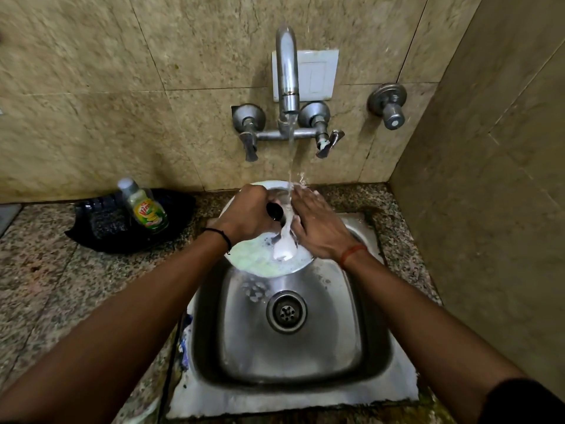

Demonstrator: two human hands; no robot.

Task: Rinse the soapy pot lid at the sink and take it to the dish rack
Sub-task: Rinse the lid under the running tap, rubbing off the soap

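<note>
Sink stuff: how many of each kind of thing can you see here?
Pot lid: 1
Hands: 2, left and right
Faucet: 1
Tap handles: 2, and
Wall valve: 1
Dish soap bottle: 1
Black tray: 1
Sink: 1
Total: 10

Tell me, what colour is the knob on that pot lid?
Black; the knob shows in the head view, gripped by the left hand.

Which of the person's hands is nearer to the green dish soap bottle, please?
Left. The left hand grips the pot lid's black knob, just right of the green dish soap bottle; the right hand rests on the lid farther right, beyond the water stream.
</note>
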